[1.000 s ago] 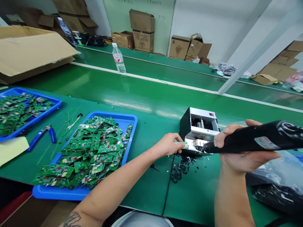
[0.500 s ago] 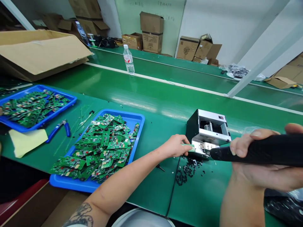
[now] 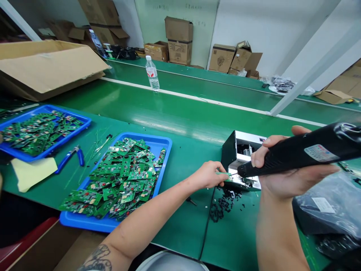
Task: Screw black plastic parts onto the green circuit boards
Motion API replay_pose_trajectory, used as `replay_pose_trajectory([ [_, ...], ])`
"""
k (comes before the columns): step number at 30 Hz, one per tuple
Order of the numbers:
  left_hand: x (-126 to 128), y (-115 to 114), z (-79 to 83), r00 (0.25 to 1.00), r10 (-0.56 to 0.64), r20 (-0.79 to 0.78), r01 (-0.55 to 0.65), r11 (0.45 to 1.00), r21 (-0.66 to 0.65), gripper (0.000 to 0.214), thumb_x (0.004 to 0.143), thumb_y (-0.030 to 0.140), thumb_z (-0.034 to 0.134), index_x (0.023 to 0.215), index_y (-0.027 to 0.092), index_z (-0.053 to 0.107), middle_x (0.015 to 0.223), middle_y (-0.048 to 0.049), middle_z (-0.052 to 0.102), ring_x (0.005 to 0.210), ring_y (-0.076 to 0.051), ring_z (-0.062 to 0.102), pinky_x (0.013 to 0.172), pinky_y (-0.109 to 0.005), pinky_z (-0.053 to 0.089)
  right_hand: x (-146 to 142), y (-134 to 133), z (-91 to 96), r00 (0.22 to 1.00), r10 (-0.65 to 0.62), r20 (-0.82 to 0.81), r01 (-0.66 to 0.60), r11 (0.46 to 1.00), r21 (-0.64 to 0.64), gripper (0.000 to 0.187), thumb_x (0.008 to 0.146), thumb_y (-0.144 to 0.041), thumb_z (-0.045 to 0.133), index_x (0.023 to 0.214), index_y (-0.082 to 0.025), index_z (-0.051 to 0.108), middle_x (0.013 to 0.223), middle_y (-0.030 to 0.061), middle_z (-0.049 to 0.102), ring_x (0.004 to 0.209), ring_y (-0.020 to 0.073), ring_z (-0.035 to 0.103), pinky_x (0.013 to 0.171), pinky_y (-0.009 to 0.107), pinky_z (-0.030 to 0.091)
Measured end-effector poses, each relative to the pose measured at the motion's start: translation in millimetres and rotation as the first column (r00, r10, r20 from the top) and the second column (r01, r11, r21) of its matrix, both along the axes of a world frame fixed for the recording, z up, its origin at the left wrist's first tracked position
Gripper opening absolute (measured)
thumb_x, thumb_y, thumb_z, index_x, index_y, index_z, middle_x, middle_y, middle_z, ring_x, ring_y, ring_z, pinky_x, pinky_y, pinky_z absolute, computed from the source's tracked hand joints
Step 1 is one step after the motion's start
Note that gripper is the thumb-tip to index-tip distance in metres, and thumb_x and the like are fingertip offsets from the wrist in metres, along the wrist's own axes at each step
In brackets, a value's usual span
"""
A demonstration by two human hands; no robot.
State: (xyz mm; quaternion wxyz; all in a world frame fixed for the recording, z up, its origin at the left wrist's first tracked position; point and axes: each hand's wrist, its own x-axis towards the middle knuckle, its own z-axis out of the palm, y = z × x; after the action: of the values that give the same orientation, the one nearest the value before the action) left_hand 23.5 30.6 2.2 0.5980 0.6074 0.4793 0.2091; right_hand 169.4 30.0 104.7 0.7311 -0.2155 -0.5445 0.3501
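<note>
Between the fingertips of my left hand (image 3: 212, 174) is a small green circuit board (image 3: 225, 176), held at the front of a silver and black screw feeder (image 3: 239, 150). My right hand (image 3: 282, 173) is wrapped round a black electric screwdriver (image 3: 299, 150), which points left. Its thin bit reaches the board's end close to my left fingertips; whether it touches is too small to tell. Small black parts (image 3: 222, 205) lie in a heap below the feeder. Left of my forearm, a blue tray (image 3: 166, 158) holds a pile of circuit boards (image 3: 126, 177).
Another blue tray (image 3: 88, 122) of boards stands at far left, near blue-handled cutters (image 3: 67, 160) and yellow paper (image 3: 34, 173). A water bottle (image 3: 152, 73) stands behind. A large carton (image 3: 53, 67) is at back left. Plastic-wrapped items (image 3: 324, 207) lie at right.
My right hand has moved left and up with the screwdriver, bringing its bit from the feeder's front to the board. My left hand keeps its place with the board.
</note>
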Motion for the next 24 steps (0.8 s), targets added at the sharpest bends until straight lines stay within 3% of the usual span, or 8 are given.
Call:
replay_pose_trajectory([
  [18,-1,0,-0.4,1.0,-0.006,0.003,0.006,0.999,0.037,0.027,0.077,0.041,0.06,0.086,0.016,0.06,0.065,-0.0009,0.065,0.044,-0.007,0.044,0.042,-0.018,0.034,-6,-4,-8.6,1.0,0.027,-0.009,-0.028,0.999,-0.034,0.06,0.069,-0.069,0.064,0.107,-0.023,0.063,0.077,0.0,0.069,0.037,0.013,0.054,0.031,0.027,0.037],
  [24,-3,-2,6.4,1.0,-0.017,-0.026,0.018,0.998,0.052,0.025,0.078,0.04,0.058,0.087,0.016,0.06,0.067,-0.0015,0.067,0.045,-0.008,0.046,0.043,-0.019,0.035,16,-18,1.5,0.995,-0.097,-0.012,0.097,0.995,0.036,0.053,0.076,-0.066,0.055,0.107,-0.025,0.066,0.074,0.0004,0.07,0.034,0.0151,0.053,0.026,0.03,0.036],
])
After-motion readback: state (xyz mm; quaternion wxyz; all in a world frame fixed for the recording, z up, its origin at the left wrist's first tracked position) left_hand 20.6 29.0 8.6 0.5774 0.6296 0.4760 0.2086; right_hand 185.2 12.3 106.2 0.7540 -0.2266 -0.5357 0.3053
